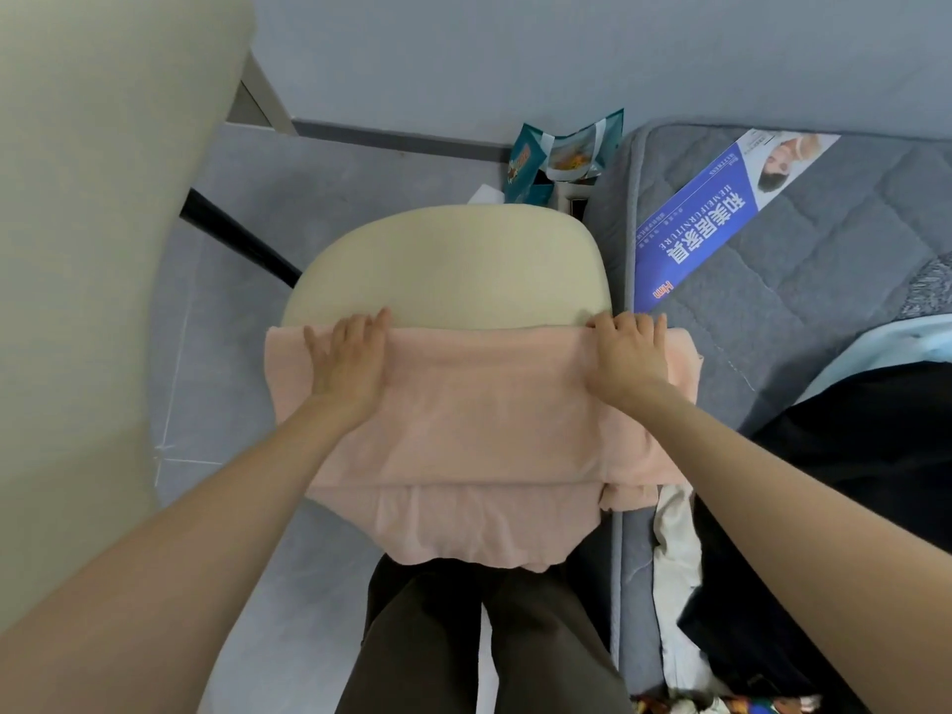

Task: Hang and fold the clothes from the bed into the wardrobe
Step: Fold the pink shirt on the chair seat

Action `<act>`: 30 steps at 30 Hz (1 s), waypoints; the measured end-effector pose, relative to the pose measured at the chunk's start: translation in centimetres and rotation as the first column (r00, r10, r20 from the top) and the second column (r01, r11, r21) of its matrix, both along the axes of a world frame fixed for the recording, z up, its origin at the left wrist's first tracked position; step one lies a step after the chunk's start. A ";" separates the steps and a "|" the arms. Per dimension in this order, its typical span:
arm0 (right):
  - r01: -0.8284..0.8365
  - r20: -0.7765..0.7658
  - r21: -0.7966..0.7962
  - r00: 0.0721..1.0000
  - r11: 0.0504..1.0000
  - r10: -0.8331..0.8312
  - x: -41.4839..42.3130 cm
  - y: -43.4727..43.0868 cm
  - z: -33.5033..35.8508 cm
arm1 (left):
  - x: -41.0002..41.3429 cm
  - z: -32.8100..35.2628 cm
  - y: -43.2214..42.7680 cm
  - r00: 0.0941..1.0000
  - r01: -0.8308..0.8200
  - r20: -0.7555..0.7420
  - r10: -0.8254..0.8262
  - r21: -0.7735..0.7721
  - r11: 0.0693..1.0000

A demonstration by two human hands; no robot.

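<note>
Your left hand (350, 360) and your right hand (631, 355) flat on the far fold of the pink garment (463, 414), fingers released and straight, garment spread over the cream chair (448, 265), just beside the bed (803, 311), dark clothes (850, 481) heaped there.

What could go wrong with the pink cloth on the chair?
1. The pink cloth hangs over the near edge of the chair, so it might slide onto the floor.
2. The left hand and right hand rest only at its far edge, and its right side looks bunched, so the fold may turn out crooked.
</note>
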State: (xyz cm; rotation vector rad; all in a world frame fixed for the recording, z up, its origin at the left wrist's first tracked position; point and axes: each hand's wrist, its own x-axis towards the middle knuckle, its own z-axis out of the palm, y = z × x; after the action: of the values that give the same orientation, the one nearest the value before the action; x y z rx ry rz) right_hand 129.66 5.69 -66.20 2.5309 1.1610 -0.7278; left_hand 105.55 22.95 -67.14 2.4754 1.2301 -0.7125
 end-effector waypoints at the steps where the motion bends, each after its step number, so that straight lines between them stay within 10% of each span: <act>1: -0.012 0.016 -0.040 1.000 0.999 0.013 0.4 0.3 0.0 | 0.0 -0.3 0.5 0.999 0.048 -0.016 -0.048 0.040 0.998; 16: -0.225 0.151 0.400 0.972 0.888 0.179 2.1 4.7 13.2 | -0.6 11.8 6.3 0.961 -0.037 0.276 -0.016 0.185 0.982; 24: -0.082 0.199 -0.003 0.977 0.997 0.081 2.0 2.3 21.7 | -1.5 19.1 6.6 0.956 0.049 0.270 -0.118 0.251 0.967; 27: -0.257 0.292 0.225 0.938 0.940 0.186 2.0 -0.4 23.3 | -1.8 21.1 6.0 0.967 -0.003 0.245 -0.076 0.308 0.951; 30: -0.019 -0.027 0.618 0.999 0.786 0.045 0.8 -3.0 25.3 | -2.5 23.0 5.4 0.878 -0.302 0.444 0.179 0.223 0.927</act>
State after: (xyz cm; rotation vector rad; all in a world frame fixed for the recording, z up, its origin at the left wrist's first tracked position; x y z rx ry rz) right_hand 130.42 2.64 -40.89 3.0092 1.6791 -0.4270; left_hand 103.06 28.31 -44.13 2.4398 1.5121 0.0733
